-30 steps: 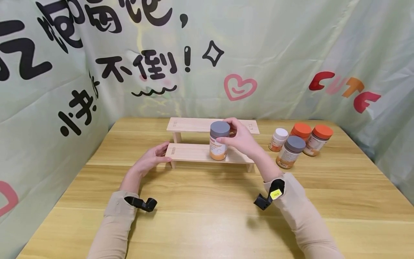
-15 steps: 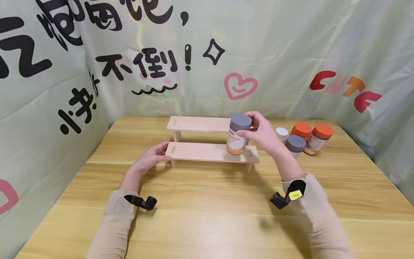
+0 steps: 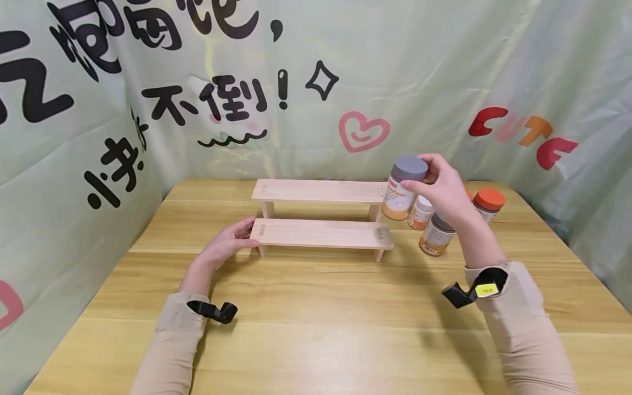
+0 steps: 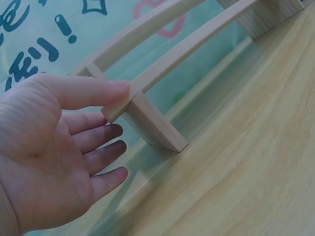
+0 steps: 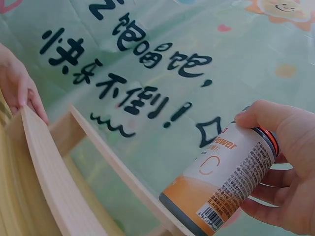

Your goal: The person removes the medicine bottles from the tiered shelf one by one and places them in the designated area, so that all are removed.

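My right hand (image 3: 446, 189) grips a supplement bottle (image 3: 396, 196) with a grey cap and a white-and-orange label. It is held upright above the table, just past the right end of the wooden shelf. In the right wrist view, the thumb and fingers wrap round the bottle (image 5: 221, 164) near its capped end. The two-step pale wood shelf has a lower board (image 3: 316, 233) and a higher back board (image 3: 318, 191). My left hand (image 3: 224, 244) pinches the lower board's left end. In the left wrist view, its thumb lies on the board's end (image 4: 118, 105), with the other fingers beneath.
Right of the shelf stand a small white-capped bottle (image 3: 419, 214), another grey-capped bottle (image 3: 435, 239) and an orange-capped bottle (image 3: 489, 200). A second orange cap is mostly hidden behind the right hand. A printed cloth (image 3: 415, 71) hangs behind the wooden table (image 3: 316, 323).
The right hand has carried the grey-capped bottle rightward and up, from over the lower board to beyond the shelf's right end. My left hand keeps its place on the shelf.
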{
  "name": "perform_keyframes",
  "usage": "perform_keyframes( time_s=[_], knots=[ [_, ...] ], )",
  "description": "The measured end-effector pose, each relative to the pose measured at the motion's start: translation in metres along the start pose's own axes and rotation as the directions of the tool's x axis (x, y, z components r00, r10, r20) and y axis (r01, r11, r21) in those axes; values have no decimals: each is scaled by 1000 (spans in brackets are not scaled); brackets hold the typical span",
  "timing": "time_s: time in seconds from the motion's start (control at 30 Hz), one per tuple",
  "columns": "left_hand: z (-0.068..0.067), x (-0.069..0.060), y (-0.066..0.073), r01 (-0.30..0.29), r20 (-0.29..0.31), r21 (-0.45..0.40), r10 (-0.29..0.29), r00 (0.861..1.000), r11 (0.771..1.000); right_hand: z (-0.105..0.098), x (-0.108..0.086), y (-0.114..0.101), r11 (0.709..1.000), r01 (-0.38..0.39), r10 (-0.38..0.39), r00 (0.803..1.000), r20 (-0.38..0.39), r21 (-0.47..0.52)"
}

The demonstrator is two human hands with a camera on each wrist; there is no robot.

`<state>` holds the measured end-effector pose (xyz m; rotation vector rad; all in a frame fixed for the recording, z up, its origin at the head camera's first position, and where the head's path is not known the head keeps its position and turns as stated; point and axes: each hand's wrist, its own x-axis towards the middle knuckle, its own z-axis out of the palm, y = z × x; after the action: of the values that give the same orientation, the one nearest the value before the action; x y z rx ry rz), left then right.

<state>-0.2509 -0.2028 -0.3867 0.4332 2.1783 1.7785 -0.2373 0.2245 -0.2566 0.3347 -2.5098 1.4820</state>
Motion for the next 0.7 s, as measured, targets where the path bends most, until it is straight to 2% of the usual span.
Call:
perform_keyframes(
  time_s=[0.3, 0.7],
  knots=[
    [0, 1, -3, 1, -21, 2, -1, 1000, 1000, -29, -1, 8, 999, -41, 39, 997, -67, -20],
    [-1, 2, -4, -5, -22, 8, 5, 1000, 1000, -64, -7, 28, 993, -80, 64, 982, -177, -84]
  ],
)
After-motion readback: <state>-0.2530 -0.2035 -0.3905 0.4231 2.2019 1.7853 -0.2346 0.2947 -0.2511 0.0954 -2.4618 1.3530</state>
